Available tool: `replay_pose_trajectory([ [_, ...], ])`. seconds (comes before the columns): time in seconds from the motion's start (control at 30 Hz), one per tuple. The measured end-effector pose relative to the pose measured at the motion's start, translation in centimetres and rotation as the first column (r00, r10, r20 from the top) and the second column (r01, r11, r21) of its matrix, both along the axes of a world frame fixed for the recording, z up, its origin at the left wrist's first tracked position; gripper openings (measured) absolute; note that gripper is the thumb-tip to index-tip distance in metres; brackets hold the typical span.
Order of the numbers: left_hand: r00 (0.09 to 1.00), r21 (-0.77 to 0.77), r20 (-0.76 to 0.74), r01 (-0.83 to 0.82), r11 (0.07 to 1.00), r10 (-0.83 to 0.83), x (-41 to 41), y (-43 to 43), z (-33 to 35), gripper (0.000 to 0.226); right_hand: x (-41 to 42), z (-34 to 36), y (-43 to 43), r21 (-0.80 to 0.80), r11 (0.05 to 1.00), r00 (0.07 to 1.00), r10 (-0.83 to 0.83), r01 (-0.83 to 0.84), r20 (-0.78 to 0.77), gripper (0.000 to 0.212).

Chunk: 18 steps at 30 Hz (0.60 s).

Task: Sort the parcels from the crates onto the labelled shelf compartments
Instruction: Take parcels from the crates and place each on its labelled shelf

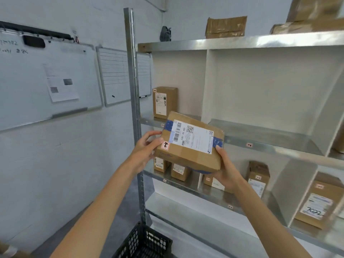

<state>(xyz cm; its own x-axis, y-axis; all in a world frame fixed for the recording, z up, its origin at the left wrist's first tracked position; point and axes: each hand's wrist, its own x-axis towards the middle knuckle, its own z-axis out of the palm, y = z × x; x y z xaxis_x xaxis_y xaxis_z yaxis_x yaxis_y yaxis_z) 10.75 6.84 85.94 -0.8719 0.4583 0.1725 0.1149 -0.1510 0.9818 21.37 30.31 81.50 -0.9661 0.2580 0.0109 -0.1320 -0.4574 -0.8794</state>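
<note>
I hold a brown cardboard parcel (189,144) with blue tape, a white shipping label and a small red-and-white sticker in front of the metal shelf (260,138). My left hand (147,148) grips its left end and my right hand (226,170) supports its right underside. The parcel hovers just before the upper-left compartment, where one upright parcel (164,102) stands. The lower row holds several more parcels (179,171). Small labels (249,145) mark the shelf edges.
A black plastic crate (143,243) stands on the floor at the shelf's foot. Whiteboards (46,79) hang on the left wall. Taped boxes (225,27) sit on the shelf's top. The upright post (133,90) rises left of the parcel.
</note>
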Motion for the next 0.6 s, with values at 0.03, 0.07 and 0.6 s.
replay_pose_trajectory([
  [0.03, 1.0, -0.002, 0.008, 0.019, 1.0, -0.019, 0.2, 1.2, 0.1, 0.028, 0.8, -0.2, 1.1, -0.014, 1.0, 1.0, -0.011, 0.01, -0.013, 0.057],
  [0.07, 0.999, 0.005, 0.021, 0.031, 1.0, -0.031, 0.4, 2.5, 0.1, 0.032, 1.5, -0.4, 2.1, -0.033, 0.999, 0.999, -0.038, 0.037, -0.027, 0.056],
  [0.6, 0.969, 0.259, -0.052, 0.247, 0.934, -0.242, 14.6, 27.2, -1.0, 0.093, 15.4, 1.1, 16.9, 0.147, 0.914, 0.92, -0.353, 0.378, -0.168, 0.124],
])
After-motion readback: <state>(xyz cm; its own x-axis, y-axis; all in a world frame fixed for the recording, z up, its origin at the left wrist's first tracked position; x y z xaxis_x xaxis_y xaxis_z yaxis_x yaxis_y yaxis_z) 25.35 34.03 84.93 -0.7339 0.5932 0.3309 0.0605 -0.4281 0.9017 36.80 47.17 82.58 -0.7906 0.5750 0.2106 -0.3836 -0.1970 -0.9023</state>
